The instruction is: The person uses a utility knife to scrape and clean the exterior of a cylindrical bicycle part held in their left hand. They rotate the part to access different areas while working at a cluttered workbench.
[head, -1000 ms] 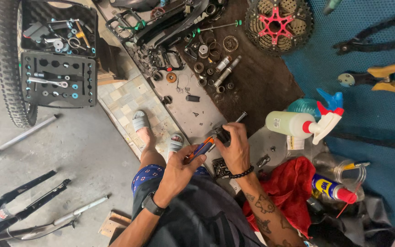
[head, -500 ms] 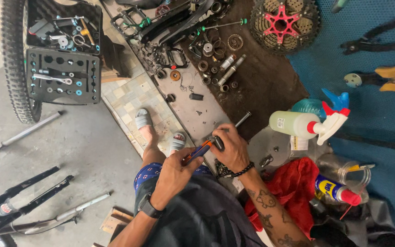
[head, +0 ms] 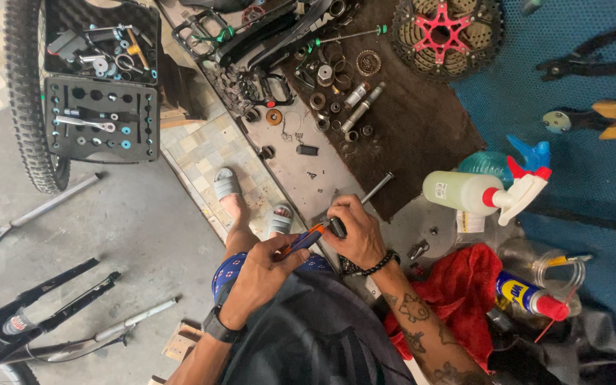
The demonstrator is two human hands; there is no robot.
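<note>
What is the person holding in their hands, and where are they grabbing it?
The left hand grips a blue-and-orange-handled tool by its handle. The right hand closes around a small dark part at the tool's tip; what the part is cannot be told.

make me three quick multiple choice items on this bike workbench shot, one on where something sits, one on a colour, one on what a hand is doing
1. Where is the open tool case?
A. upper left, beside the tyre
B. on the red cloth
C. on the blue mat

2. What colour is the centre of the cassette?
A. green
B. pink-red
C. white

3. What is the left hand doing?
A. hanging free
B. gripping a blue and orange tool
C. holding the spray bottle

Answers:
1 A: the case lies at upper left next to the tyre.
2 B: its spider shows pink-red among grey cogs.
3 B: the left hand grips the blue and orange tool, its tip meeting a dark part in the right hand.
</note>
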